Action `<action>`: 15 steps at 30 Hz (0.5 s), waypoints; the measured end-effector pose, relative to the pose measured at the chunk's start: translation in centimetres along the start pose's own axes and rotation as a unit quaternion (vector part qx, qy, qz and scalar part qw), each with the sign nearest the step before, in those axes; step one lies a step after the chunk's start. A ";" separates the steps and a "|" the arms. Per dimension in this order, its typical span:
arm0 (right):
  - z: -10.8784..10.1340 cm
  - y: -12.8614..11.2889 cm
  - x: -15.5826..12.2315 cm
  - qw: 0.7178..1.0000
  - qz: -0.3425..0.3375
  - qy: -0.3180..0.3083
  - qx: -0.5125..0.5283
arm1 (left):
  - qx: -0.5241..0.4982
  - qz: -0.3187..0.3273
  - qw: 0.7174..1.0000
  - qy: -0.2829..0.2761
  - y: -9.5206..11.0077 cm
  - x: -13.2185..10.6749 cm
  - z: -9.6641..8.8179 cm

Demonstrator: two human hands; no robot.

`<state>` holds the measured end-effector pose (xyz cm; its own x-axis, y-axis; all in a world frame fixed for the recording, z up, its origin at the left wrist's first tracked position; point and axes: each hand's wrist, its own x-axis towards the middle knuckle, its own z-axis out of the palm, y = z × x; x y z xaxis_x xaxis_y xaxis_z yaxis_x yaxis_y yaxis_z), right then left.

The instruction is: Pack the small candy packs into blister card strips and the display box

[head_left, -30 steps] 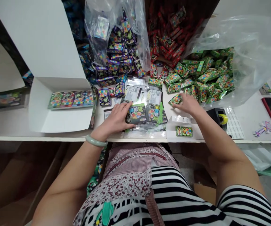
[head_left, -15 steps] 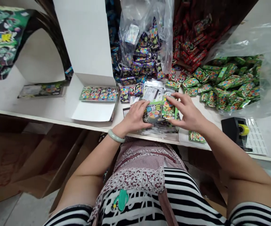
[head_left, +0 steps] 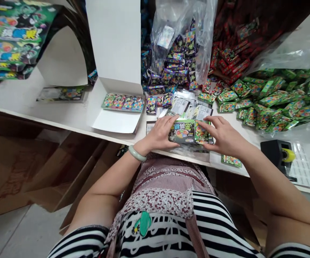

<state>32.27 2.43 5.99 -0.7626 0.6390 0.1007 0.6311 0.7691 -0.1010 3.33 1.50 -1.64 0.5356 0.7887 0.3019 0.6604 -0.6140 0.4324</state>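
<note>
Close to the table's front edge, a dark printed card with green and coloured lettering lies between my hands. A small green packet rests over its right part. My left hand, with a pale bangle at the wrist, grips the card's left end between thumb and fingers. The thumb and fingers of my right hand pinch the green packet at its upper and lower edges. Beneath and behind lie clear plastic sleeves with printed cards, partly hidden by my hands.
An open white box holding a row of packets stands left. Behind are heaps of purple packets, red packets and green packets, with clear plastic bags around them. A tape dispenser and a sticker sheet sit right.
The green packet and card now lie flatter and more level between my hands. The whole view has shifted, so the table's things appear further right.
</note>
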 end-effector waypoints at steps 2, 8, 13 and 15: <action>-0.1 0.1 -0.2 1.000 0.000 -0.011 0.001 | 0.000 0.006 1.000 0.000 0.2 -0.1 0.1; -0.2 0.4 -0.3 0.999 -0.008 -0.023 0.025 | -0.003 0.019 1.000 -0.005 0.3 -0.2 0.1; 0.2 0.7 -0.2 0.998 -0.007 -0.042 0.051 | -0.001 0.031 0.999 -0.029 0.1 -0.2 -0.4; 0.2 0.7 -0.2 0.997 -0.012 -0.053 0.055 | -0.002 0.027 0.999 -0.036 0.2 -0.2 -0.4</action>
<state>32.87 2.80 5.66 -0.7912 0.6116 0.0004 0.5982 0.7740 -0.2075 3.09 1.25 -1.29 0.6069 0.7501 0.2629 0.6277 -0.6552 0.4204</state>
